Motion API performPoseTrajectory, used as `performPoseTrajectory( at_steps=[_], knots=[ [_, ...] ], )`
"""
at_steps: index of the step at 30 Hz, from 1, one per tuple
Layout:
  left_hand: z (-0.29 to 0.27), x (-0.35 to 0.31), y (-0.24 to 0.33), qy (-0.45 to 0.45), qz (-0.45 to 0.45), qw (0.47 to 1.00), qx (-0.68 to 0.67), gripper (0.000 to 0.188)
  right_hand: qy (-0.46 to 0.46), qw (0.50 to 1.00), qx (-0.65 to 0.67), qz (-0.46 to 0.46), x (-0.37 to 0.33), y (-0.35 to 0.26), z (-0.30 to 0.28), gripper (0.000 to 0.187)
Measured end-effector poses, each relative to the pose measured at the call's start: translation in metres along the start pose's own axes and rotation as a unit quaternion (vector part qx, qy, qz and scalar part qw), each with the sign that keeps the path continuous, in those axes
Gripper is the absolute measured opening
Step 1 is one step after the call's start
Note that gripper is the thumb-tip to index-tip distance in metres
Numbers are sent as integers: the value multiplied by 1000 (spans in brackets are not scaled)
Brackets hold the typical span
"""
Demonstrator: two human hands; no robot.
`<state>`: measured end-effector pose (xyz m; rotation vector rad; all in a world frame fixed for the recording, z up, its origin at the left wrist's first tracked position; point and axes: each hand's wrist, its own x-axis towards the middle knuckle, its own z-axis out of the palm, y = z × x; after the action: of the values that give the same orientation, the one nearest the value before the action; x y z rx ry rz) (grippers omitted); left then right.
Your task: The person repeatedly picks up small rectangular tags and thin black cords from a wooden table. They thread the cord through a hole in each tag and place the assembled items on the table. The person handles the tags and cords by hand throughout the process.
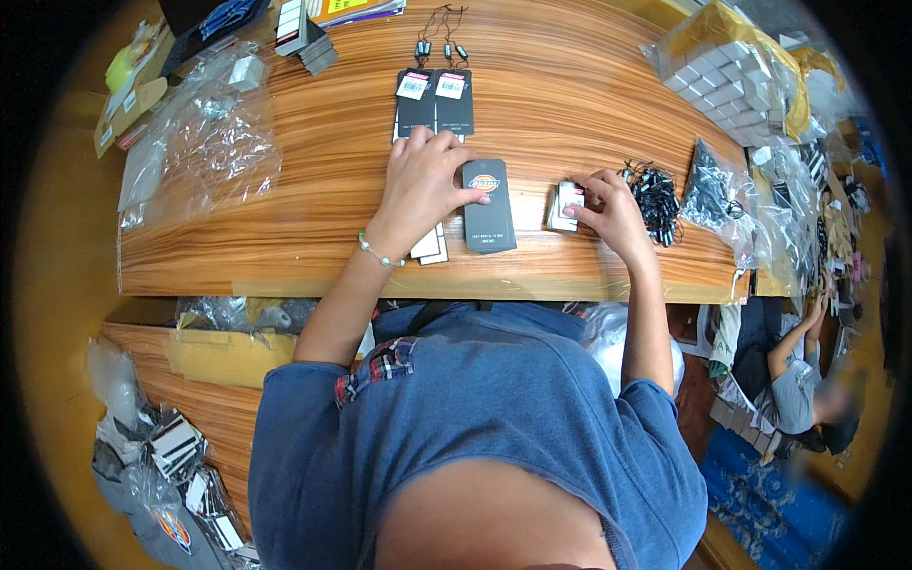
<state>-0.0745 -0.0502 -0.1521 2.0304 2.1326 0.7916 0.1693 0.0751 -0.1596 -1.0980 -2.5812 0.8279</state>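
Note:
My left hand (427, 180) reaches over the table with its fingers apart. Its thumb rests on a stack of dark grey hang tags (488, 220), and its fingertips lie by the lower ends of two dark hang tags (415, 112) with white stickers and black strings. White-edged cards (430, 247) stick out below this hand, partly hidden by it. To the right, the thumb and fingers of my right hand (608, 211) close on a small stack of white labels (562, 211) on the table. A pile of black string loops (655, 199) lies just right of that hand.
A clear bag of black strings (714, 190) lies farther right. Small white boxes in plastic (727, 81) stand at back right. Clear plastic bags (214, 142) cover the left side, and a stack of cards (309, 43) sits at the back. Another person (803, 380) is at far right.

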Motion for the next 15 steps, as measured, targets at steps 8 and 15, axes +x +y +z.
performPoseTrajectory(
  at_steps=[8, 15],
  knots=[
    [1, -10, 11, -38, -191, 847, -495, 29, 61, 976, 205, 48, -7, 15, 10, 26],
    [6, -16, 17, -12, -206, 807, -554, 29, 120, 987, 111, -3, -10, 11, 15, 24]
  ],
)
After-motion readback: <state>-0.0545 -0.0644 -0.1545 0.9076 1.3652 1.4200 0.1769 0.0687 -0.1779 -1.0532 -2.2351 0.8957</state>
